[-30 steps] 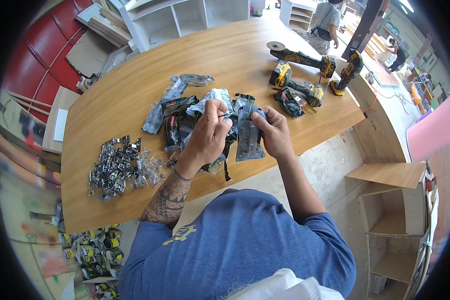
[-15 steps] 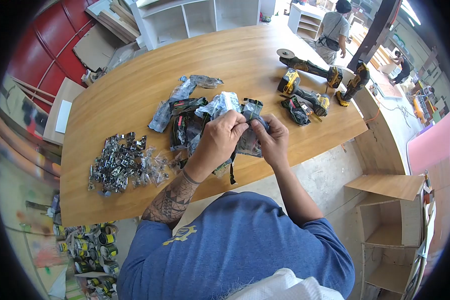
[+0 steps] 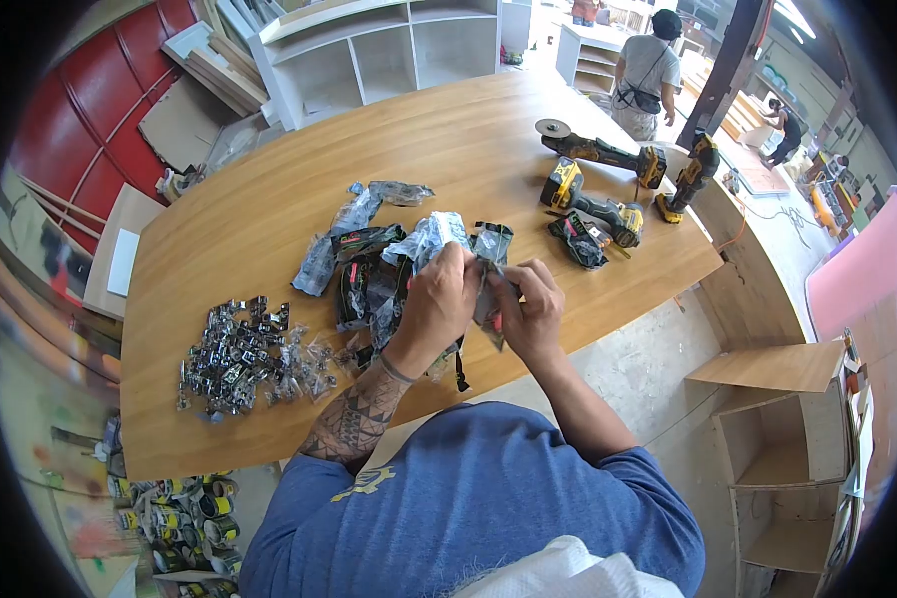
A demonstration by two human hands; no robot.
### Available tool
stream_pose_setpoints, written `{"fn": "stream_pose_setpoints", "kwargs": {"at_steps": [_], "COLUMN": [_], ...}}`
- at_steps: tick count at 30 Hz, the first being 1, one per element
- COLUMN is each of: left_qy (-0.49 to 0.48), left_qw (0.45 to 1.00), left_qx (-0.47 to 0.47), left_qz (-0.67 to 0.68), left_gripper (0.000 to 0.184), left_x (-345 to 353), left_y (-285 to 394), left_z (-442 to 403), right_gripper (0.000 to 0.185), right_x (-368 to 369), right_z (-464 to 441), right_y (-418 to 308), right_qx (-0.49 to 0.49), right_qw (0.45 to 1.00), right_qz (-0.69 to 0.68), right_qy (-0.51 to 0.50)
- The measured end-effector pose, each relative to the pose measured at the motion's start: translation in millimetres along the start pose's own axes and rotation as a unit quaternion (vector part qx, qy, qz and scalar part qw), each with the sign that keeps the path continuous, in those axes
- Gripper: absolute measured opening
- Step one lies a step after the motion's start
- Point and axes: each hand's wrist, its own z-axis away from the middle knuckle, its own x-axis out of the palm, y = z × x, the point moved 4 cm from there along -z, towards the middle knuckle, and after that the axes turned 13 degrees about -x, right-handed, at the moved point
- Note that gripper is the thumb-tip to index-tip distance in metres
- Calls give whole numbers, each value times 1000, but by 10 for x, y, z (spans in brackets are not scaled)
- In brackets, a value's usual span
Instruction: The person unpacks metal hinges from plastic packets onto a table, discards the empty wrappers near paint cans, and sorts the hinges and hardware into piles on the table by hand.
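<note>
Between my two hands is a small dark, partly clear plastic packet (image 3: 489,307), held above the table's near side. My left hand (image 3: 443,297) pinches its upper left edge. Closed fingers of my right hand (image 3: 533,311) grip the opposite edge. What the packet contains cannot be made out. Just behind and left of my hands lies a heap of black and clear plastic packets (image 3: 366,241), some crumpled. A pile of shiny metal fittings (image 3: 231,359) sits farther left, with small clear bags (image 3: 307,367) beside it.
On the wooden table (image 3: 448,130), an angle grinder (image 3: 603,151), a cordless driver (image 3: 608,209), another power tool (image 3: 690,179) and a black packet (image 3: 578,239) lie at the right. White shelving (image 3: 359,60) stands behind. A person (image 3: 648,75) stands beyond the table; cans (image 3: 184,518) are below left.
My hands have turned the packet, so it now hangs narrower and more upright between them. The camera view has shifted slightly, and the table appears lower in it.
</note>
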Motion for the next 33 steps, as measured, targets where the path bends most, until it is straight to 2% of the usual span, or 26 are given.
{"fn": "stream_pose_setpoints", "kwargs": {"at_steps": [2,9,11,13,14,16,17,19,20,23,25,26,28,32,33], "left_qy": [9,38,48,69,90,18,12,-82,-127,-178,-172,-171,-139,-155,-154], "left_qw": [1000,998,997,989,991,992,992,963,959,960,922,922,954,942,955], "left_qx": [-13,38,44,-56,-34,-123,-123,-164,-163,-125,-135,-135,-128,-156,-140], "left_qz": [-5,-32,-45,-122,-89,-15,-18,198,193,179,319,319,232,255,211], "left_gripper": [20,17,16,21,21,21,21,25,32,32,28,28,24,25,25], "left_x": [25,53,75,-35,-130,-247,-250,-231,-197,28,217,222,220,319,338], "left_y": [-60,-74,-188,-573,-690,-700,-640,-286,-153,44,118,108,88,16,13], "left_z": [-45,-156,-220,-331,-362,-405,-366,-295,-226,-74,12,20,21,78,103], "right_gripper": [12,13,11,10,10,7,7,13,13,15,16,16,17,22,21], "right_x": [3,-44,-115,-268,-359,-434,-394,-301,-292,-248,-212,-205,-160,-71,-67], "right_z": [0,40,73,37,-17,-71,0,93,82,72,64,67,95,203,237], "right_y": [-58,-18,-55,-195,-269,-203,-17,143,144,162,168,174,204,343,377], "right_qx": [-45,-38,-39,-20,0,32,98,249,247,277,274,274,307,304,316], "right_qw": [999,999,997,996,995,996,988,935,935,923,911,911,862,848,830], "right_qz": [12,9,17,8,-2,9,-68,-230,-230,-249,-290,-291,-386,-402,-425], "right_qy": [-1,34,70,84,99,81,94,105,107,95,100,98,117,165,176]}}
